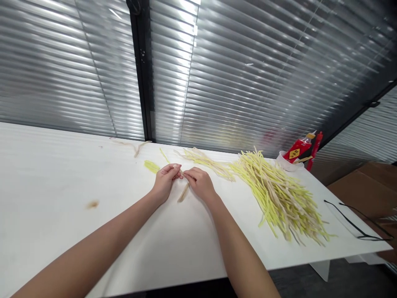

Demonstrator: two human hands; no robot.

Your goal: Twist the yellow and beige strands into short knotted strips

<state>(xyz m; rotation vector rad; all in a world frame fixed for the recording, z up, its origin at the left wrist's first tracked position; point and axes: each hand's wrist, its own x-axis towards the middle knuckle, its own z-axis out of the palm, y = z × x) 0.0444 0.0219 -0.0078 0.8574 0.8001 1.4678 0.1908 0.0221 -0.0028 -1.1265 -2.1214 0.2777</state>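
Note:
My left hand [168,181] and my right hand [199,182] are close together above the white table, fingers pinched on a thin strand between them. A beige strand end [183,193] hangs below the fingertips, near my right hand. Just behind my left hand lies a flat yellow piece [151,166], with a thin yellow strand [164,155] beside it. To the right, a small bunch of yellow and beige strands [209,162] reaches a large pile of similar strands [276,192].
On the white table [56,178], a white bowl [287,161] and a red bottle [299,149] stand at the back right. Black glasses [367,236] lie at the right edge. Loose beige strands [136,148] rest near the blinds. A brown stain [92,204] marks the left side.

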